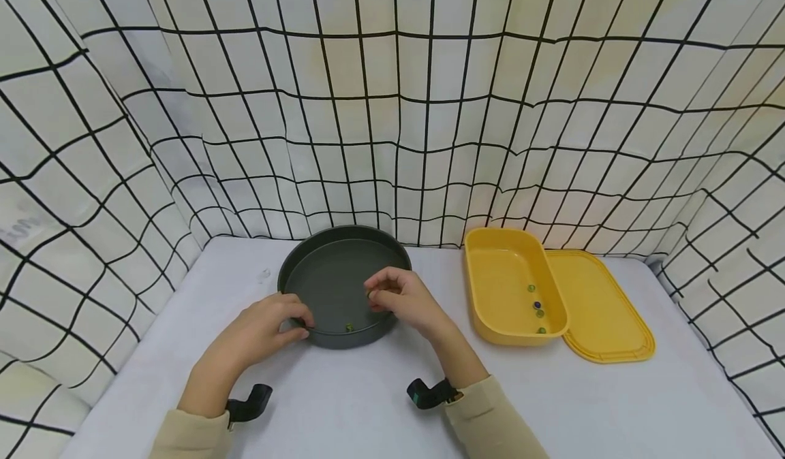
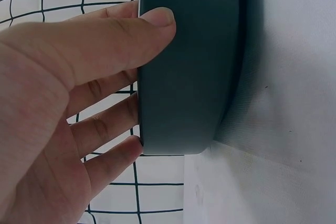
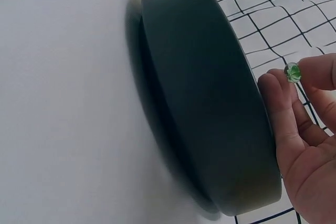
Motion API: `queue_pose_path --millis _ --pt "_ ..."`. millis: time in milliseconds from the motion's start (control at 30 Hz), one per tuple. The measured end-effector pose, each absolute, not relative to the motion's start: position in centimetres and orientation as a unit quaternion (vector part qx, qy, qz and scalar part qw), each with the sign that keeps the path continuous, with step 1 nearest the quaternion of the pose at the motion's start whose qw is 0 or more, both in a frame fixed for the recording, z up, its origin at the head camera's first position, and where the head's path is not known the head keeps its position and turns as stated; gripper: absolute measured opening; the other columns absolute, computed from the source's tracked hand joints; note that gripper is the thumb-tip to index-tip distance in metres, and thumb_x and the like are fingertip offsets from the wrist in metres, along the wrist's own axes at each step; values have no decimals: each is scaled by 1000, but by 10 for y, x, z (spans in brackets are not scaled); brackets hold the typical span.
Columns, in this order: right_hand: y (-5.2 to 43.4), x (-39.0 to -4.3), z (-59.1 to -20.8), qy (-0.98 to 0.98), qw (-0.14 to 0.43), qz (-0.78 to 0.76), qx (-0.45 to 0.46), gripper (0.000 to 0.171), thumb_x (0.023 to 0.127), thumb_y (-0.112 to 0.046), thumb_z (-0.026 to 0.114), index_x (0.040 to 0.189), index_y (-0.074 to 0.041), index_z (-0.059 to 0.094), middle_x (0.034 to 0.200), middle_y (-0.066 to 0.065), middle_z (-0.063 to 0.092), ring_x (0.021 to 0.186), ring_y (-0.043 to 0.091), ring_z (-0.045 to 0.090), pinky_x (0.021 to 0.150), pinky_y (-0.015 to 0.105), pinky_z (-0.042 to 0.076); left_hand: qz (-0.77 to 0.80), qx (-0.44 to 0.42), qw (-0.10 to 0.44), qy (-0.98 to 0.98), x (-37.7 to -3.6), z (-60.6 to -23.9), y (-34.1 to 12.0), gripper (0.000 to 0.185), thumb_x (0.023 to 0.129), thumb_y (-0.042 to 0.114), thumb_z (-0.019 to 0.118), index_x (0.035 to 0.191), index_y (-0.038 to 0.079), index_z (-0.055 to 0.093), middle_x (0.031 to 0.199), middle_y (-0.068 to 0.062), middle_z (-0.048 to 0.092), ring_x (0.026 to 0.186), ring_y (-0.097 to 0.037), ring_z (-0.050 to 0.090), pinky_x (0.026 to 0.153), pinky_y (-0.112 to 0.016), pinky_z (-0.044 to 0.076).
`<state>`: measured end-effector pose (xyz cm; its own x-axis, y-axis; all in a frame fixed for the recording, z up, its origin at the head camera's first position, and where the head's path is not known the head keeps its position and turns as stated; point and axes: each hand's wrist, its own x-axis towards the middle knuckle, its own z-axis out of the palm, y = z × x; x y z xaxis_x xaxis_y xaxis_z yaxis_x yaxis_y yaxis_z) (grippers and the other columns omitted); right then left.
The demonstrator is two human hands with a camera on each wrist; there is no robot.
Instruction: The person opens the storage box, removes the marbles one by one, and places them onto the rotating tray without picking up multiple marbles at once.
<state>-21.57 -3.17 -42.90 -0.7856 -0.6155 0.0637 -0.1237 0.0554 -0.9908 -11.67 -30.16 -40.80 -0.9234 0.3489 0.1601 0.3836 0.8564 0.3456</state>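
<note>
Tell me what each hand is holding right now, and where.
The right hand pinches a green marble between its fingertips, above the dark round pan. The left hand grips that pan's near-left rim, thumb on the outer wall.

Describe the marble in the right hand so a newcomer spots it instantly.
Start at the dark round pan in the table's middle. Above its right rim, the right hand pinches a small green glass marble between its fingertips. It is the only marble held up; another lies in the pan, the rest in the yellow tub.

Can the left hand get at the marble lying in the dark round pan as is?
Probably not as is: the left hand grips the round pan by its near wall. The marble lies uncovered just inside that wall, so it would have to let go first.
</note>
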Motion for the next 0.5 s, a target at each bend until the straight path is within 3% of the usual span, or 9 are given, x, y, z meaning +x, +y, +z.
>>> queue_pose_path --millis 300,500 --pt "-36 -212 -431 745 152 -588 -275 18 92 0 61 109 -1 67 95 7 68 83 16 66 80 40 59 -189 -191 44 -962 -117 -407 -300 21 82 14 82 89 30 71 91 18 62 89 -11 61 77 -36 53" --pt "-39 -210 -431 785 129 -536 -283 17 91 -5 63 107 -5 69 93 -1 68 80 14 64 71 28 56 -188 -194 45 -962 -118 -407 -300 21 81 14 82 90 29 71 91 17 62 89 -11 61 78 -36 53"
